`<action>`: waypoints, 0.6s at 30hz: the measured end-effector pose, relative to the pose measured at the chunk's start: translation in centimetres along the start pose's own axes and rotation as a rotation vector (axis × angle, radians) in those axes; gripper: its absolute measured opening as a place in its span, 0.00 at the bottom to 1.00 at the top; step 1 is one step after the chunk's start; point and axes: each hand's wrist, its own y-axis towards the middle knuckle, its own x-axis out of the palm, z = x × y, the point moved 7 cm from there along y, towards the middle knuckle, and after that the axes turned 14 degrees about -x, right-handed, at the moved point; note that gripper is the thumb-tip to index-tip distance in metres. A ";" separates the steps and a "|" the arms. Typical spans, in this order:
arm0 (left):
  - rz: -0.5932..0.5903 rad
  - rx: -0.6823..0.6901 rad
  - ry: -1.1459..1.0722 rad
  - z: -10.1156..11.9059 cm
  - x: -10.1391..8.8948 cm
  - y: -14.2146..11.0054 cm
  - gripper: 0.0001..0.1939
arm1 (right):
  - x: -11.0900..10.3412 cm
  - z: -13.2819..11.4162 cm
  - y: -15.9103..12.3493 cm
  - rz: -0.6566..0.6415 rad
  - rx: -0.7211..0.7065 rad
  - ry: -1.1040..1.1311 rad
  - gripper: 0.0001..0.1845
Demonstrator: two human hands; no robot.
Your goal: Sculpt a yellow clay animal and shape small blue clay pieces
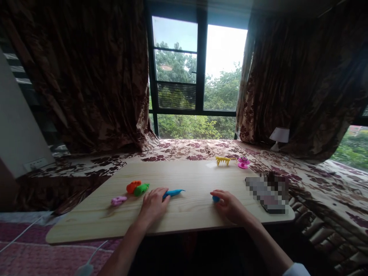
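My left hand (155,199) rests on the wooden board, its fingers closed over the thick end of a blue piece of modelling clay (176,192). That piece tapers to a thin point on the right; its other end is hidden under my fingers. Farther right, my right hand (230,205) has its fingers curled round a small blue clay ball (215,199), partly covered by the fingers. Left of my left hand lie a green clay figure (142,189), an orange clay figure (133,187) touching or close beside it, and a pink clay piece (118,200).
Near the board's (94,226) far right corner stand a yellow four-legged figure (224,160) and a pink stand-shaped piece (243,163) with dots on top. A blurred-out dark flat object (267,195) lies at the right edge. A white lamp (280,136) stands beyond.
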 end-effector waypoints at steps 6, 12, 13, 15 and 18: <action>-0.155 -0.134 -0.253 1.0 -0.2 -0.7 0.14 | 0.2 -1.3 1.4 0.037 -0.004 -0.096 0.24; -0.495 -0.302 -0.603 3.5 0.3 -5.9 0.21 | -1.3 -3.2 1.3 0.041 -0.063 -0.148 0.29; -0.536 -0.319 -0.647 3.9 0.3 -6.8 0.21 | -1.9 -4.1 1.3 0.062 -0.079 -0.153 0.27; -0.601 -0.342 -0.712 4.7 0.4 -8.2 0.19 | -3.2 -6.6 1.2 0.105 -0.147 -0.147 0.24; -0.684 -0.348 -0.765 6.0 0.3 -9.3 0.17 | -4.2 -11.5 1.5 0.114 -0.374 -0.106 0.22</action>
